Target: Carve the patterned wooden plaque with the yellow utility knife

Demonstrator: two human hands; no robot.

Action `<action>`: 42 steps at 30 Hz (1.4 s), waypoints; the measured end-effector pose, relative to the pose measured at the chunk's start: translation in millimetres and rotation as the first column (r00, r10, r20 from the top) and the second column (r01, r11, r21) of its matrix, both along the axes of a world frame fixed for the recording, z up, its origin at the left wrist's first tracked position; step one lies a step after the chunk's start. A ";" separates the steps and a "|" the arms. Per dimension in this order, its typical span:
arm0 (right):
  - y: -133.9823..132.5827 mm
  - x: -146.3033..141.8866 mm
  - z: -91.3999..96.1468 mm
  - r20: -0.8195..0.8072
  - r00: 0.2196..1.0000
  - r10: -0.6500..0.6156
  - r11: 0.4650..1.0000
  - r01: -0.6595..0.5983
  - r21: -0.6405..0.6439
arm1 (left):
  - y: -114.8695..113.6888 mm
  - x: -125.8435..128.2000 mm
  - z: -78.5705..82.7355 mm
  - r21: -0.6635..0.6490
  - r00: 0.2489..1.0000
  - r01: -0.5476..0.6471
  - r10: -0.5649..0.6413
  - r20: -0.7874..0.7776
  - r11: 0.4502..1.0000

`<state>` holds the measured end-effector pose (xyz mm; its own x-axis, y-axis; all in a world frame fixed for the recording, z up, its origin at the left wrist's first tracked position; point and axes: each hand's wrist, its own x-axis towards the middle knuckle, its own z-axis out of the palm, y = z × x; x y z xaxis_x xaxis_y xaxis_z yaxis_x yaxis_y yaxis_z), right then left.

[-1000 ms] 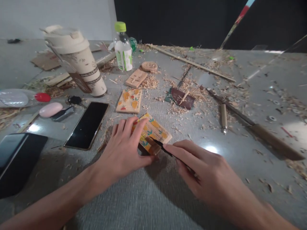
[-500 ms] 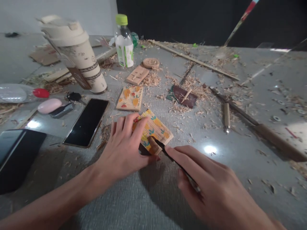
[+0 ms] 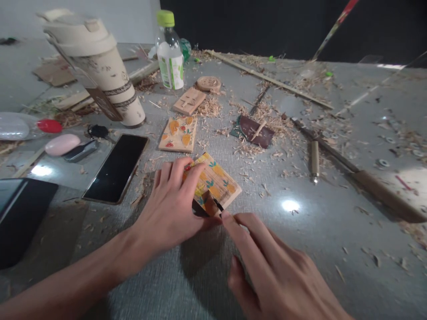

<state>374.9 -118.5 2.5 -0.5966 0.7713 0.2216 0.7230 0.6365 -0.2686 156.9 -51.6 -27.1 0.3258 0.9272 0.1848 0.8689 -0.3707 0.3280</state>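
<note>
A small wooden block painted yellow with orange fruit and green leaves (image 3: 218, 180) lies flat on the grey table. My left hand (image 3: 173, 206) presses down on its left part, fingers spread over it. My right hand (image 3: 270, 271) is closed round a thin dark carving tool (image 3: 218, 205), forefinger stretched along it. The tool's tip touches the block's near corner, where bare wood shows.
A second painted block (image 3: 178, 134), two plain carved pieces (image 3: 189, 101), a phone (image 3: 116, 167), a beige lidded cup (image 3: 100, 66), a green-capped bottle (image 3: 169, 53), a brown leather piece (image 3: 255, 131), a wooden-handled tool (image 3: 312, 161) and a long knife (image 3: 367, 184) lie among wood shavings.
My right hand has drawn back towards me and lower in the picture, and less of the dark tool shows. My left hand stays pressed on the painted block.
</note>
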 end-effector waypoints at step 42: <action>11.9 5.0 9.3 -0.037 0.998 -0.042 0.999 0.041 -0.034 | 4.4 -1.3 -0.3 -0.129 0.999 0.028 -0.024 0.034 0.991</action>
